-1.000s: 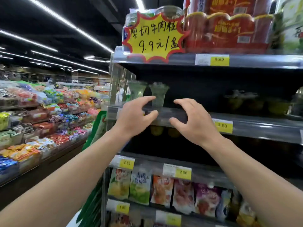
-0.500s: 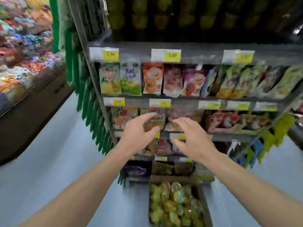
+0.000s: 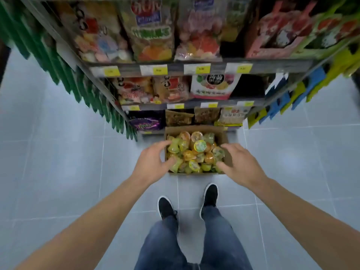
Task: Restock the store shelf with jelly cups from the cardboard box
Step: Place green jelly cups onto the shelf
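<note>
Our fingers [image 3: 165,145] are spread wide and loosely curved on both hands, holding nothing. The left hand [image 3: 151,164] hovers over the left edge of the cardboard box [image 3: 224,136], thumb near the cups; the right hand [image 3: 240,166] hovers over its right edge. Whether either fingertip touches a cup we cannot tell. The jelly cups [image 3: 194,152], yellow, green and orange with foil lids, lie heaped in the box, which sits on the tiled floor [image 3: 58,172] against the bottom of the store shelf [image 3: 194,103], just ahead of our black shoes [image 3: 165,206]. The tiers in view hold snack bags [image 3: 152,30], no cups. We judge much restocking remains: the box looks full, and the next pick has not begun.
</note>
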Available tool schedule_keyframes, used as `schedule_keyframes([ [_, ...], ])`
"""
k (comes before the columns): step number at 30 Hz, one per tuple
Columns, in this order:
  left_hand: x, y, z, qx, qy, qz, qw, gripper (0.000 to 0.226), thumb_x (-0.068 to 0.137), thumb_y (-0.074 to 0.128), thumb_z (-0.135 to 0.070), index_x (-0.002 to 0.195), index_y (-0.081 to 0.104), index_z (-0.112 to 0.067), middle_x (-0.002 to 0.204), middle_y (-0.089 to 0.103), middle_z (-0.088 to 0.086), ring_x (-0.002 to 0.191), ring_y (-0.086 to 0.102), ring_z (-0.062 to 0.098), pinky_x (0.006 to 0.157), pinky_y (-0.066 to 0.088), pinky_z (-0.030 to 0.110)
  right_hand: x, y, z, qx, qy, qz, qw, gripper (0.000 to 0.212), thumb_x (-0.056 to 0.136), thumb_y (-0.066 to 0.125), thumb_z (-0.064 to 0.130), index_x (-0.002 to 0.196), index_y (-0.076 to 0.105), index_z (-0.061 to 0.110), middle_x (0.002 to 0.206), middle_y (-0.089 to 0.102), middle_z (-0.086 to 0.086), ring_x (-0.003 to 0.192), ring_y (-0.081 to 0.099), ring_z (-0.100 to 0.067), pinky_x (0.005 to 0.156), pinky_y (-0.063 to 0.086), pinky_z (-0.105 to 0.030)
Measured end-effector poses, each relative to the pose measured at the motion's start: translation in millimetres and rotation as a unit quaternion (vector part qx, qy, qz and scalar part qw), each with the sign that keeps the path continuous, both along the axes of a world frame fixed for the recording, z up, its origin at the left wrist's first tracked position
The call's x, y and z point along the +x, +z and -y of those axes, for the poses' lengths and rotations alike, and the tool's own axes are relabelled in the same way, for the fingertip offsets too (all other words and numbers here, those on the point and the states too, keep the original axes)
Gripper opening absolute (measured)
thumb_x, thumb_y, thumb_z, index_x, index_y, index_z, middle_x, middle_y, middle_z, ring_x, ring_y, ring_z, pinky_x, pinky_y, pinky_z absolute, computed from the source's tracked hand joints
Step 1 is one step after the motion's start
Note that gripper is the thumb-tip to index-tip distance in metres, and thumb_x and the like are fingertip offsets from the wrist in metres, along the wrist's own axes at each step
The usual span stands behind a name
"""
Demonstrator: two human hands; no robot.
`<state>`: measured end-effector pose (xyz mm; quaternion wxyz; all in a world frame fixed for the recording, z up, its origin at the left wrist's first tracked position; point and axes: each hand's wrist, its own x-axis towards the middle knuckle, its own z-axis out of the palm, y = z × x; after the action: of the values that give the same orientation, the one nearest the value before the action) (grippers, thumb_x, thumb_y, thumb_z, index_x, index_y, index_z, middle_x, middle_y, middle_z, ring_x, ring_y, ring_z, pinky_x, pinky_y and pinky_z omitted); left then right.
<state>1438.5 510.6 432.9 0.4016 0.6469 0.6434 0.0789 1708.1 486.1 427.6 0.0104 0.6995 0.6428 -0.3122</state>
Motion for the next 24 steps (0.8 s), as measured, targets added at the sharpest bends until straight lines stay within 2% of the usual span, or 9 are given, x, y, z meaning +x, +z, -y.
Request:
schedule_keyframes([
  [4, 43.2, -62.1, 2.5, -0.048, 0.025, 0.000, 0.999, 0.058, 0.085, 0.075, -0.026, 0.139, 0.056, -0.018, 0.134, 0.062, 0.005, 0.121, 0.058, 0.024, 0.101, 0.042, 0.030, 41.4, -66.1, 6.8, -0.064, -0.022, -0.008, 0.998, 0.061, 0.087, 0.066, 0.041, 0.141, 0.048, 0.018, 0.134, 0.053, -0.007, 0.122, 0.052, -0.027, 0.096, 0.045, -0.038],
  [7, 75.0, -108.5, -2.2, -0.074, 0.054, -0.006, 0.996, 0.061, 0.085, 0.075, -0.026, 0.141, 0.054, -0.018, 0.137, 0.060, 0.003, 0.122, 0.057, 0.021, 0.102, 0.042, 0.028, 65.4, -115.4, 3.3, -0.102, -0.023, -0.027, 0.994, 0.059, 0.089, 0.066, 0.041, 0.140, 0.048, 0.016, 0.131, 0.054, -0.007, 0.117, 0.054, -0.026, 0.094, 0.046, -0.037],
  [11, 109.8, -177.1, -16.1, -0.085, 0.085, -0.007, 0.993, 0.064, 0.081, 0.076, -0.025, 0.141, 0.054, -0.021, 0.132, 0.064, 0.002, 0.121, 0.059, 0.021, 0.104, 0.045, 0.032, 90.8, -180.5, -9.9, -0.131, -0.019, -0.052, 0.990, 0.059, 0.089, 0.067, 0.038, 0.139, 0.047, 0.015, 0.132, 0.052, -0.008, 0.118, 0.055, -0.027, 0.096, 0.047, -0.038],
  [16, 143.6, -269.7, -35.7, -0.101, 0.044, -0.018, 0.994, 0.068, 0.084, 0.075, -0.029, 0.146, 0.048, -0.023, 0.137, 0.059, 0.003, 0.122, 0.056, 0.023, 0.100, 0.042, 0.028, 112.5, -270.8, -31.8, -0.143, -0.046, -0.053, 0.987, 0.063, 0.088, 0.067, 0.038, 0.143, 0.045, 0.018, 0.136, 0.051, -0.008, 0.122, 0.053, -0.027, 0.098, 0.044, -0.035],
  [19, 156.7, -330.3, -50.8, -0.105, 0.023, -0.011, 0.994, 0.069, 0.084, 0.074, -0.029, 0.147, 0.046, -0.023, 0.142, 0.056, 0.000, 0.128, 0.053, 0.021, 0.105, 0.042, 0.030, 118.9, -329.9, -41.7, -0.149, -0.069, -0.054, 0.985, 0.063, 0.088, 0.067, 0.036, 0.143, 0.044, 0.018, 0.137, 0.050, -0.009, 0.123, 0.051, -0.029, 0.099, 0.041, -0.034],
  [24, 175.1, -428.4, -81.1, -0.094, -0.011, -0.004, 0.995, 0.074, 0.083, 0.076, -0.025, 0.149, 0.042, -0.022, 0.146, 0.051, 0.004, 0.134, 0.048, 0.022, 0.111, 0.042, 0.040, 128.6, -428.2, -59.1, -0.147, -0.107, -0.063, 0.981, 0.063, 0.085, 0.068, 0.040, 0.140, 0.047, 0.020, 0.133, 0.055, -0.009, 0.119, 0.054, -0.029, 0.096, 0.046, -0.035],
])
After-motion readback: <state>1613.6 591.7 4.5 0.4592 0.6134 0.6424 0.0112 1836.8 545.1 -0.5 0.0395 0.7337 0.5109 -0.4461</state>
